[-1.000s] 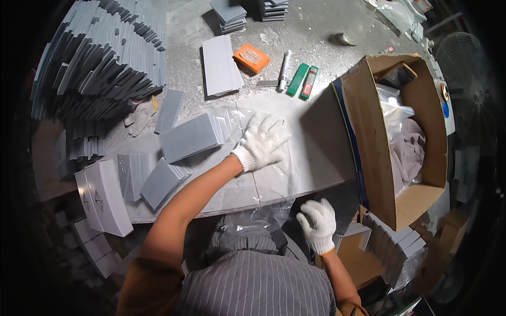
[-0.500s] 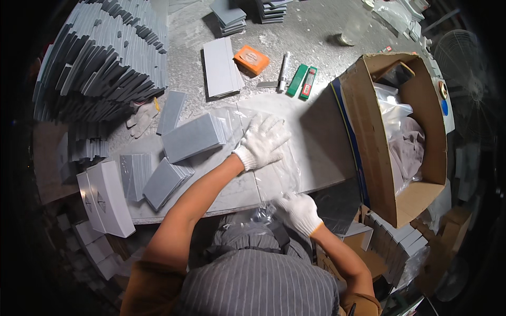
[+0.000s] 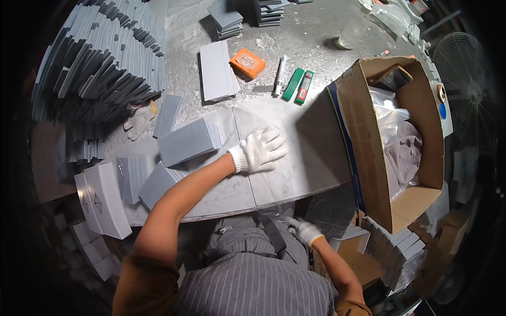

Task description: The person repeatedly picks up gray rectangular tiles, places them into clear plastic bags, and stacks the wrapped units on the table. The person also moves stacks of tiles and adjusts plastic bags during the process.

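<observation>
My left hand (image 3: 260,150), in a white knitted glove, lies flat on the pale marble-look tabletop with its fingers spread. Faint clear film shows around it. My right hand (image 3: 307,231), gloved too, is below the table's front edge by my lap. Its fingers are closed on a clear plastic bag (image 3: 275,211), which hangs at the edge; its outline is blurred. Left of my left hand lies a stack of grey rectangular tiles (image 3: 185,142), with another grey stack (image 3: 159,184) nearer me, partly hidden by my forearm.
An open cardboard box (image 3: 369,152) holding plastic and cloth stands at the right. Beyond my hands lie white slabs (image 3: 217,71), an orange box (image 3: 247,63), a marker (image 3: 280,76) and green cases (image 3: 298,86). Tall grey tile piles (image 3: 105,58) and white boxes (image 3: 109,197) stand left.
My right hand has drawn down toward my lap, pulling the clear bag over the table edge. The left hand stays flat on the tabletop. The view has shifted slightly.
</observation>
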Available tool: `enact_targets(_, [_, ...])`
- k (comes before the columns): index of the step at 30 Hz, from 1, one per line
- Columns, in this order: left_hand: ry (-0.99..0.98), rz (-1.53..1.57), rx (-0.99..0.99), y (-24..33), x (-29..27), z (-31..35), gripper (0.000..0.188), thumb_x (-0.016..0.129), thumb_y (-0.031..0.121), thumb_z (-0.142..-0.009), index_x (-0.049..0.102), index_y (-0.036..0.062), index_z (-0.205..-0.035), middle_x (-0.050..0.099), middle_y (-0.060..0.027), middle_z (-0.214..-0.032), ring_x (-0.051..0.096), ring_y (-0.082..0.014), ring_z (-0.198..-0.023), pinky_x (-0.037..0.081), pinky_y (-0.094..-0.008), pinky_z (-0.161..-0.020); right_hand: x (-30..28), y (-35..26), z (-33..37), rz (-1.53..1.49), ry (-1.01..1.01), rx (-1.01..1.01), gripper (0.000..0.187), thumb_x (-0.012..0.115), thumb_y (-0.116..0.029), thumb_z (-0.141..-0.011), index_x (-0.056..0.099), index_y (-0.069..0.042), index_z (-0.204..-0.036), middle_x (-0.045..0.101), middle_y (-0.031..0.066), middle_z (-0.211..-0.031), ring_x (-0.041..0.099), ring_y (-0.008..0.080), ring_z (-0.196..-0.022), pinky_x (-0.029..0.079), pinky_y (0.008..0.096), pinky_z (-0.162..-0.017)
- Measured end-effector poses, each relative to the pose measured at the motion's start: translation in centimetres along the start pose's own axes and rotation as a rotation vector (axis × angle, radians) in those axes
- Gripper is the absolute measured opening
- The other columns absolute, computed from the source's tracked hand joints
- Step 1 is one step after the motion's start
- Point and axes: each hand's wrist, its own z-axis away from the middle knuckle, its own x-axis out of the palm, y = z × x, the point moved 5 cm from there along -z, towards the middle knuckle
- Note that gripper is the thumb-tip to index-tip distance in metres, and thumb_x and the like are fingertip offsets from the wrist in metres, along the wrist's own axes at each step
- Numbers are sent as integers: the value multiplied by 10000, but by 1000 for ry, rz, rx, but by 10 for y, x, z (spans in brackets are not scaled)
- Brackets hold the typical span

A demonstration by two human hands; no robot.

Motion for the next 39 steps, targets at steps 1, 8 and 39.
enact_targets(1, [-21, 25, 15, 5, -3, 1, 617, 606, 507, -845, 548, 157, -1351, 413, -161, -1511, 347, -363, -1409, 231, -568, -1165, 7, 14, 1, -107, -87, 77, 503, 608, -272, -927, 489, -306, -1415, 712, 142, -1036, 689, 357, -922, 564, 459, -752])
enact_targets(8, [148, 176, -39, 29, 22, 25, 635, 604, 485, -841, 541, 125, -1360, 436, -170, -1488, 374, -358, -1390, 186, -592, -1184, -162, -135, 17, -2, 632, -229, 316, 726, -247, -835, 679, -144, -1130, 704, 127, -946, 690, 310, -838, 545, 424, -710])
enact_targets(39, [211, 103, -395, 64, -15, 63, 657, 741, 445, -732, 609, 125, -1291, 573, -100, -1329, 472, -309, -1294, 315, -513, -1133, -200, -151, -140, 387, 925, -368, 481, 620, -302, -887, 592, -134, -1336, 553, 85, -1396, 489, 312, -1286, 343, 479, -1122])
